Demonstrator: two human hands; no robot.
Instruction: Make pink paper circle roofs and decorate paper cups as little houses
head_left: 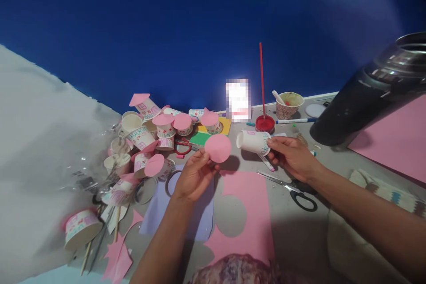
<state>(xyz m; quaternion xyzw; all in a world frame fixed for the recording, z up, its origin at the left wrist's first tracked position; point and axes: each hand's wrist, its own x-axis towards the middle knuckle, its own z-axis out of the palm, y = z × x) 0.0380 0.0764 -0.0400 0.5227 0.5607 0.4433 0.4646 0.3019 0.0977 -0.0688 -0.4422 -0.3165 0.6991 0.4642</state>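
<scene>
Left hand pinches a pink paper disc by its edge; right hand grips a sideways paper cup – the two held apart over the counter. Decorated cups crowd the left; bare counter lies right of the cut sheet. A bright rectangle is pixelated – the flask cut off.
</scene>
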